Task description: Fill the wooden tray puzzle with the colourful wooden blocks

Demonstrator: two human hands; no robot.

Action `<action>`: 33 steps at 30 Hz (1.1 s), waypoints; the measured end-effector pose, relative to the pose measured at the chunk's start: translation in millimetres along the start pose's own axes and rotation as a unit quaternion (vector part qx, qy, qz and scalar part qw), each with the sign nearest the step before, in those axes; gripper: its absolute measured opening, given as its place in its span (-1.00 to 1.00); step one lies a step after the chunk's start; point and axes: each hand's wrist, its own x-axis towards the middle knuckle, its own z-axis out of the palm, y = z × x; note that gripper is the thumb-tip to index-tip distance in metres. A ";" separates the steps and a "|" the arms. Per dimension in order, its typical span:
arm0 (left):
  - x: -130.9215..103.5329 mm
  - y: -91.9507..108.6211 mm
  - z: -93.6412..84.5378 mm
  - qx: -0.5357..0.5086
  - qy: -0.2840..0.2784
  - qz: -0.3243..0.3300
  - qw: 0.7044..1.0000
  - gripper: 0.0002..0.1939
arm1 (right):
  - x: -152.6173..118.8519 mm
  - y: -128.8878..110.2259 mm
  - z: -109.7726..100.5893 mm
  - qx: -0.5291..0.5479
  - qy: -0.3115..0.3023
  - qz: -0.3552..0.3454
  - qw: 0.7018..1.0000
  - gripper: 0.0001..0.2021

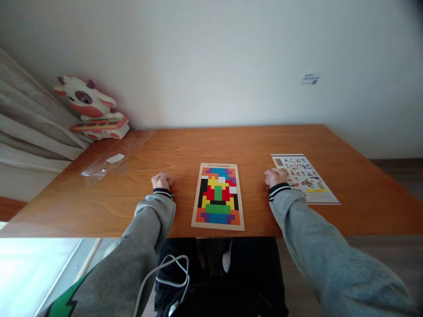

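Between my two hands a wooden block puzzle [218, 209] lies flat near the table's front edge, its tray filled with coloured pieces in orange, blue, red, yellow, green, purple, black and white. To its left, my left hand [161, 180] rests on the table as a fist, apart from the puzzle. My right hand [276, 177] is also curled into a fist, to the right of the puzzle. It sits at the left edge of a printed sheet of patterns [313, 176] and partly covers it. Nothing shows in either hand.
The wooden table [244, 143] reaches back to a white wall. A clear plastic bag [105, 165] lies at the left, in front of a cow-shaped toy keyboard [95, 110]. A curtain [29, 114] hangs at the far left. A white cable [165, 265] loops over my lap.
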 end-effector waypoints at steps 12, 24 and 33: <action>-18.0 6.5 -1.0 -0.060 -0.002 -0.017 0.998 -0.73 | -14.5 -9.3 0.2 0.104 0.031 0.024 0.994 -0.67; -51.3 6.4 -6.2 -0.059 -0.041 0.009 0.997 -0.68 | -68.2 -17.9 2.2 0.177 0.055 0.017 0.982 -0.61; -95.3 -6.3 3.0 0.027 -0.101 0.059 0.993 -0.66 | -118.9 -11.0 33.7 0.167 -0.046 0.023 0.985 -0.47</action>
